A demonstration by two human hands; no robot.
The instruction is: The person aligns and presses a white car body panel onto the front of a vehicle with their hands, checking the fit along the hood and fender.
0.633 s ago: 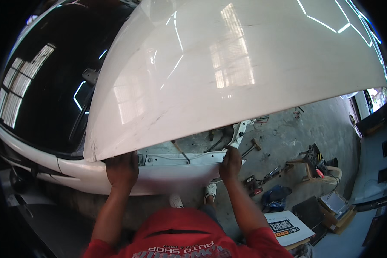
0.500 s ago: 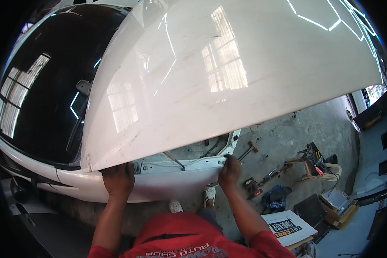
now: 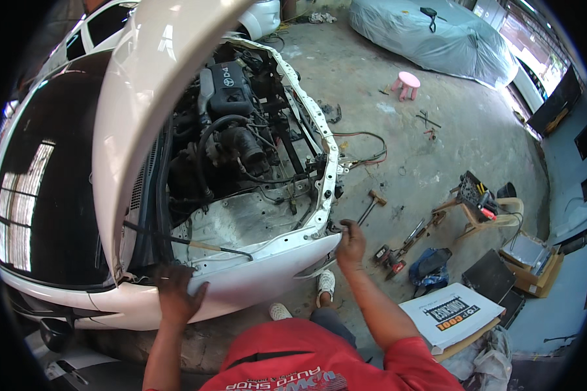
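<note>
I've got the white fender (image 3: 261,280) lengthwise left-right, tip pointing right. Left hand (image 3: 178,293) spread at its upper edge, hiding part; right hand (image 3: 351,247) at right tip, can't tell grip

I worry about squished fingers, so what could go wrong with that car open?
The raised hood could perhaps drop on the left hand, which is near its lower corner. The right hand, bare at the front end of the white fender, might get scraped on its edge. And someone could trip on the power drill lying on the floor.
</note>
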